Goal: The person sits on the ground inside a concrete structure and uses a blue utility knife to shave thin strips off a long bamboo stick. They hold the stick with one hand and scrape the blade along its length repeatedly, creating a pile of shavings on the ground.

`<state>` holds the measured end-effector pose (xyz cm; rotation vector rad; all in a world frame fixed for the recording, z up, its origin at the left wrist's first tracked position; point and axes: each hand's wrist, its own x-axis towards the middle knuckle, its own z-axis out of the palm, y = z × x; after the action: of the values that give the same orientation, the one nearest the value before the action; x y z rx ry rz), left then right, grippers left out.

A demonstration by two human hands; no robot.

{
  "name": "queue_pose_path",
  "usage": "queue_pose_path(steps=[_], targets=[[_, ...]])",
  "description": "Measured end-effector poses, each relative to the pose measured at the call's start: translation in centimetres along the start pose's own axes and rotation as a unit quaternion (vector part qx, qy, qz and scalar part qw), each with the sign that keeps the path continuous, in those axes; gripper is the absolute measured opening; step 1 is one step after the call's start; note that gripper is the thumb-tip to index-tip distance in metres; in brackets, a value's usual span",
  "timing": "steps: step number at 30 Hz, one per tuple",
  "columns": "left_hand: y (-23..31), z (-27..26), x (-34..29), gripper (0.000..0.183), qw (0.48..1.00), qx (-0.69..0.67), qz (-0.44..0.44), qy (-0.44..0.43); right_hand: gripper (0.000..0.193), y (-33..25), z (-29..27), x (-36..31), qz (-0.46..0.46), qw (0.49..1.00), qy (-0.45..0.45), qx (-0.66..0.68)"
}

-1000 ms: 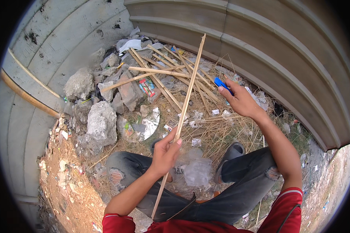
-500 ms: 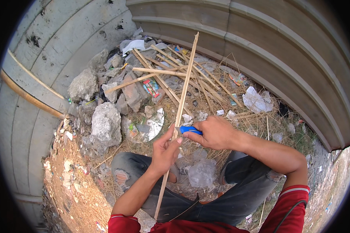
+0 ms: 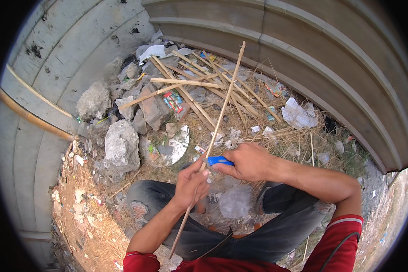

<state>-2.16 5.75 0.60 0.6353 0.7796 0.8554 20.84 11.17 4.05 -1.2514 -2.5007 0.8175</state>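
My left hand (image 3: 190,182) is closed round a long, thin bamboo strip (image 3: 225,105), which slants from near my lap up and away to the right. In my right hand (image 3: 245,162) is a blue-handled utility knife (image 3: 219,161). Its short blade rests against the strip just beyond my left thumb and fingers. The strip's far end rises over a heap of other bamboo strips (image 3: 186,82) on the ground.
Grey rubble stones (image 3: 123,147) lie to the left beside a pale panel wall (image 3: 77,54). A brown corrugated metal sheet (image 3: 313,54) closes off the far right. Crumpled white plastic (image 3: 299,113) and a clear plastic bag (image 3: 235,201) lie among dry grass and litter.
The bamboo strip has turned in my left hand: its far end has swung right and its near end left. My right hand and the knife have shifted slightly toward me.
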Motion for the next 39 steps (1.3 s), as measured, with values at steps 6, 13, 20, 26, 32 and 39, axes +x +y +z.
queue_pose_path(steps=[6,13,20,26,32,39], targets=[[-0.9,-0.6,0.0,0.056,0.998,0.068,0.003,-0.009,0.058,5.5,-1.9,1.7,0.095,0.993,0.06,-0.025],[-0.5,-0.6,-0.6,0.056,0.999,0.048,-0.003,0.008,0.057,1.3,0.6,-0.1,0.048,0.998,0.039,0.008],[-2.5,-1.1,-0.8,0.06,0.982,0.177,0.018,-0.055,0.061,11.1,-3.1,0.3,0.137,0.974,0.15,-0.096],[-4.1,-2.1,-3.2,0.06,0.969,0.222,-0.031,-0.104,0.064,20.5,-7.2,-3.1,0.288,0.913,0.234,-0.167],[-4.3,-2.0,-2.7,0.061,0.966,0.221,-0.039,-0.125,0.064,21.3,-6.7,-4.2,0.27,0.896,0.266,-0.233],[-3.8,-2.7,-2.6,0.058,0.983,0.098,-0.078,-0.133,0.061,20.0,-7.1,-3.0,0.249,0.895,0.269,-0.254]])
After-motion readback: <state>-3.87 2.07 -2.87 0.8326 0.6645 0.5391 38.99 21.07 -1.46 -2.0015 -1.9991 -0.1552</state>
